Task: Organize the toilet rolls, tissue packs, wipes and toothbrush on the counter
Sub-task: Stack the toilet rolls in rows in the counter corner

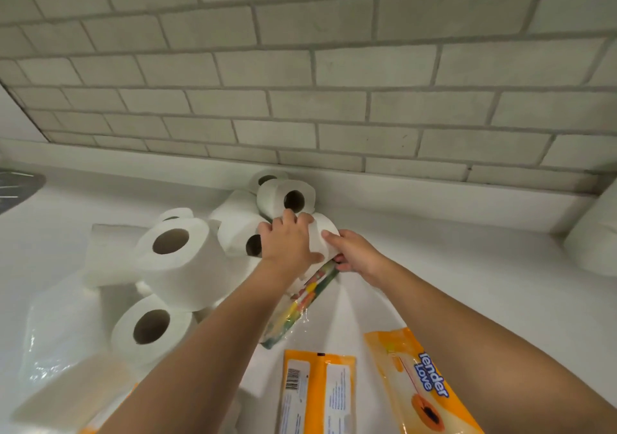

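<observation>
Both hands meet on one white toilet roll (pixel 323 233) in the middle of the counter. My left hand (pixel 288 241) grips it from the left with fingers curled over its top. My right hand (pixel 355 255) holds its right side, thumb on the paper and fingers tucked beneath, close to the end of the toothbrush pack. That colourful clear toothbrush pack (pixel 302 300) lies slanted under the roll. Several more toilet rolls (pixel 180 250) are heaped to the left and behind. Two orange wipes packs (pixel 317 393) (pixel 420 383) lie near me. A white tissue pack (pixel 66 397) sits bottom left.
A grey-tiled wall (pixel 334 99) rises behind the white counter (pixel 450 276). Another white roll (pixel 594 243) leans at the right edge. A dark metal piece (pixel 16 186) shows at the far left. Clear plastic wrap (pixel 46 340) lies by the rolls.
</observation>
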